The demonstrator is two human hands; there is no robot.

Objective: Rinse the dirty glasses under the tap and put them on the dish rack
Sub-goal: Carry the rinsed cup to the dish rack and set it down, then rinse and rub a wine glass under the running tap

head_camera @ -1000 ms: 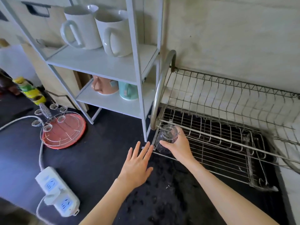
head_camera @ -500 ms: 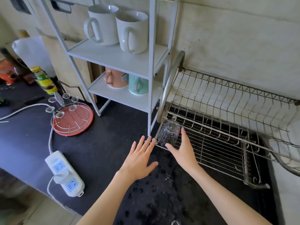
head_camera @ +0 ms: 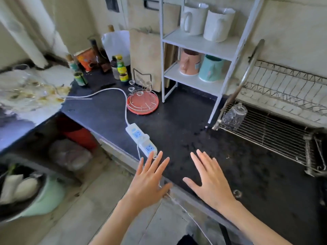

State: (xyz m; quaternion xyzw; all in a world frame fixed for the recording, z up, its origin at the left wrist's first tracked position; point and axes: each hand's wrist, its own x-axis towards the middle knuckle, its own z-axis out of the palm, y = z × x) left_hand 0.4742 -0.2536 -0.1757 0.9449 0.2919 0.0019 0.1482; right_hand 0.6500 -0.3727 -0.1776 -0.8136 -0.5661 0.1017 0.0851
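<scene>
Both hands, left hand (head_camera: pixel 148 179) and right hand (head_camera: pixel 210 181), hover flat-fingered and empty, glass (head_camera: pixel 233 116) upended on dish rack (head_camera: pixel 276 138); next grab wants a firm, dry-palmed hold.

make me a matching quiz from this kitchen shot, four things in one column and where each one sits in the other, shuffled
Things:
1. glass
2. power strip
3. two white mugs
4. pink cup

Places:
A. top shelf of the white rack
B. upside down at the left end of the dish rack
C. lower shelf, beside a teal cup
D. on the dark counter, near the front edge

Pairs: 1-B, 2-D, 3-A, 4-C
</scene>
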